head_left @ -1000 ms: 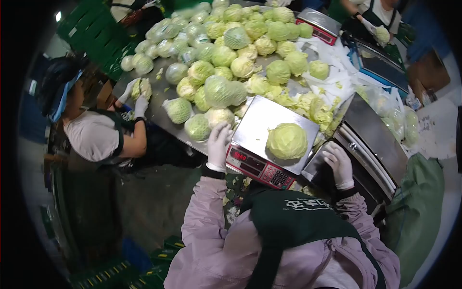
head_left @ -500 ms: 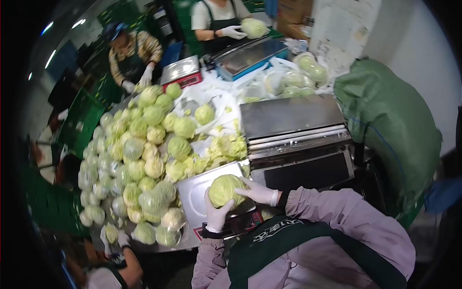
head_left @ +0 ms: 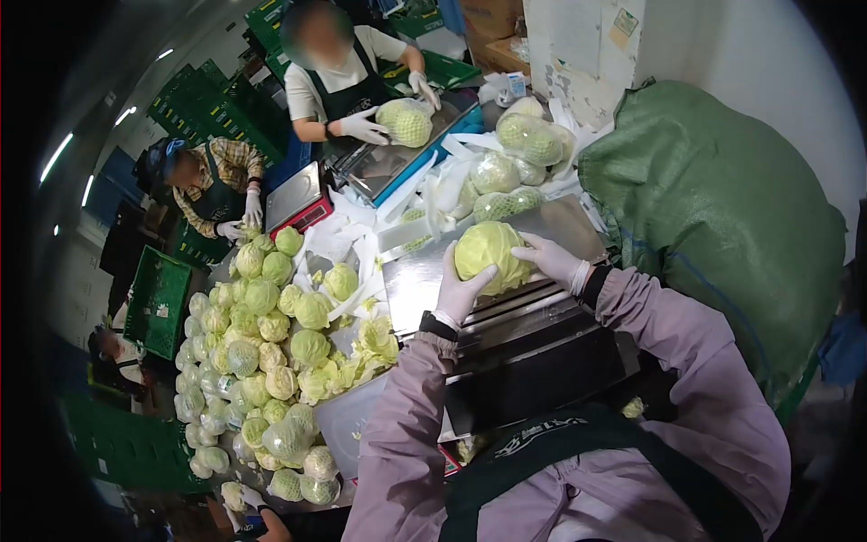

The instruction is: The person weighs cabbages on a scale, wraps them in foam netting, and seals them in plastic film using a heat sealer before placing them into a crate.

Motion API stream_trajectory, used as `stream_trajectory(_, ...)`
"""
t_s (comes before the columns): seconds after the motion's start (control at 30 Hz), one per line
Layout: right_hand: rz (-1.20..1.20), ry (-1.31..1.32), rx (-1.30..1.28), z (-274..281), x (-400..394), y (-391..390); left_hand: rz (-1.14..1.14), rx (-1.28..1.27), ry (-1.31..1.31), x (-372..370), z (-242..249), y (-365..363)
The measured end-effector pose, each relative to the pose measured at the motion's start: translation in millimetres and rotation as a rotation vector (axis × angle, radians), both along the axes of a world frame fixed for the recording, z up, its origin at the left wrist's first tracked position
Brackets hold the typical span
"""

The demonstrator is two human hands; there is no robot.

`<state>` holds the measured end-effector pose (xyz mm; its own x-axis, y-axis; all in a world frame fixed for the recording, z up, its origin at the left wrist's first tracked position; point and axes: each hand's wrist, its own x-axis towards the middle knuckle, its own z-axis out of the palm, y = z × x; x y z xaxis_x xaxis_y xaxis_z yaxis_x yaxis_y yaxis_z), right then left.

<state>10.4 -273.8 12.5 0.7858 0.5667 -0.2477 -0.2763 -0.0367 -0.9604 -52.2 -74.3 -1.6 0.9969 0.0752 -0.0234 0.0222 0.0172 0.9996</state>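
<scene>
I see both of my hands in thin white gloves clasped on one cabbage (head_left: 489,256): the left hand (head_left: 459,291) cups its lower left side with fingers spread upward, the right hand (head_left: 554,260) presses the upper right side, fingers laid flat over the leaves. The head is pale yellow-green, nearly round, with crinkled, veined outer leaves; I can make out no clear long axis, and I cannot tell which way the stem end faces. It sits over the smooth, reflective steel machine top (head_left: 415,282), at the edge where the surface steps down into ridged metal rails and a dark recess. Just behind it lie wrapped cabbages (head_left: 508,172), glossy under clear film, among loose white sheets. To the left, a heap of bare cabbages (head_left: 262,334) covers the table, matte and leafy, with torn leaf scraps between. On the right a coarse woven green sack (head_left: 713,208) bulges. Across the table a co-worker's gloved hand (head_left: 363,126) rests against a netted cabbage (head_left: 404,122).
</scene>
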Motion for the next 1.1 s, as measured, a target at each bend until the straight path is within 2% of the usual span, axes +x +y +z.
stream_trajectory(0.07,0.018,-0.02,0.041,-2.8,5.9,-13.7,-0.023,0.0,0.079,7.7,-9.6,-10.1)
stream_trajectory(0.13,0.05,0.25,-0.026,-0.4,4.8,-25.4,-0.033,0.002,0.154,11.2,-18.6,-13.9)
stream_trajectory(0.17,0.073,0.103,-0.007,-5.4,3.6,-29.7,-0.034,0.032,0.113,9.5,-23.6,-13.8)
stream_trajectory(0.27,0.111,0.279,-0.045,-8.1,12.3,-38.4,-0.056,0.061,0.133,5.8,-25.1,-1.9)
stream_trajectory(0.33,0.062,0.316,-0.081,-19.1,14.4,-46.6,-0.088,0.245,0.201,-2.5,-18.8,10.5)
stream_trajectory(0.37,0.1,0.128,-0.118,-31.9,17.4,-54.2,-0.119,0.092,0.316,-7.4,-18.1,20.2)
stream_trajectory(0.4,0.134,-0.064,-0.156,-43.0,19.3,-63.6,-0.127,0.098,0.269,-12.5,-17.0,28.0)
stream_trajectory(0.43,0.151,-0.271,-0.193,-48.2,19.0,-73.1,-0.119,0.21,0.277,-18.8,-12.1,37.1)
stream_trajectory(0.47,0.134,-0.424,-0.312,-26.4,10.6,-82.0,-0.108,0.323,0.284,-26.6,-8.2,48.1)
stream_trajectory(0.53,0.268,-0.807,-0.346,-22.8,9.8,-103.1,-0.152,0.451,0.238,-38.8,5.0,61.9)
stream_trajectory(0.57,0.359,-0.826,-0.426,-17.2,8.2,-111.8,-0.191,0.514,0.223,-41.1,5.7,69.3)
stream_trajectory(0.67,0.324,-0.782,-0.467,-18.9,7.6,-109.1,-0.207,0.584,0.208,-39.6,9.1,66.2)
stream_trajectory(0.7,0.219,-0.64,-0.394,-22.9,8.3,-98.4,-0.187,0.589,0.213,-34.4,10.0,59.9)
stream_trajectory(0.73,0.212,-0.648,-0.395,-21.2,6.6,-83.4,-0.188,0.592,0.203,-27.7,9.1,52.4)
stream_trajectory(0.8,0.067,-0.236,-0.384,-13.4,3.1,-49.0,-0.124,0.362,0.391,-9.9,5.5,31.7)
stream_trajectory(0.83,0.066,-0.247,-0.382,-22.6,2.6,-32.9,-0.179,0.428,0.282,-5.2,17.8,17.5)
stream_trajectory(0.9,-0.013,-0.485,-0.061,-44.1,7.0,-1.5,-0.114,0.424,0.189,3.5,-4.5,10.1)
stream_trajectory(0.93,-0.045,-0.354,0.03,-43.2,4.7,4.7,-0.06,0.41,0.112,7.1,-3.6,5.2)
stream_trajectory(0.97,-0.042,-0.288,0.046,-42.5,6.9,5.9,0.006,0.509,0.018,7.3,-4.0,2.4)
stream_trajectory(1.07,-0.024,-0.162,0.047,-47.3,11.0,2.4,0.003,0.541,0.151,1.0,-4.2,1.4)
stream_trajectory(1.1,-0.011,-0.116,0.048,-47.3,13.7,2.5,0.013,0.442,0.074,-5.0,-5.7,-4.7)
